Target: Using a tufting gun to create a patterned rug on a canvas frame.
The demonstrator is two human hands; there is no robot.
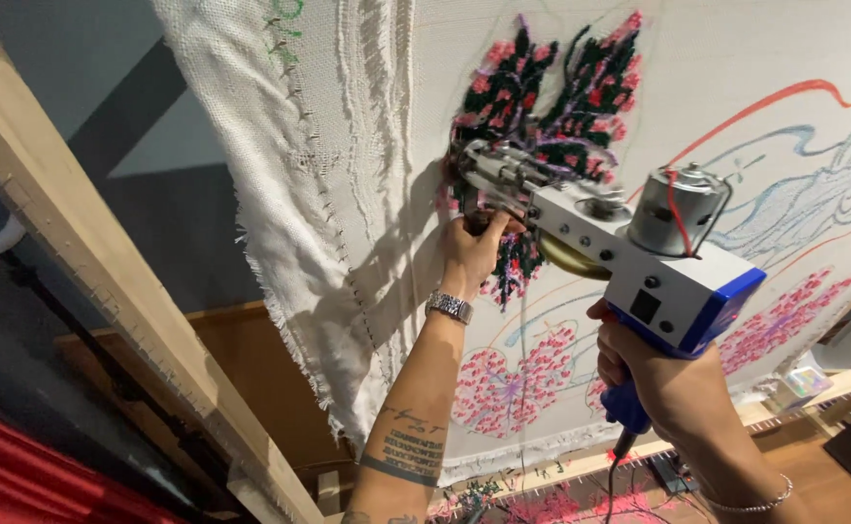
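Blocked ahead by the stretched cloth (736, 58) and at left by the wooden frame beam (105, 291), with open room only between beam and hanging cloth edge (280, 262).

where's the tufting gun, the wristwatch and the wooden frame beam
tufting gun (639, 262), head view, white body below the motor
wristwatch (450, 307), head view, metal band on the left wrist
wooden frame beam (105, 281), head view, mid-length of its pale face

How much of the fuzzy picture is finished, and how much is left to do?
Done: one dark patch with pink flecks looks filled with yarn near the top of the cloth.
In hand: the right hand holds the tufting gun against that patch, and the left hand steadies its front.
Left: the pink flower outlines and wavy drawn lines are only sketched.
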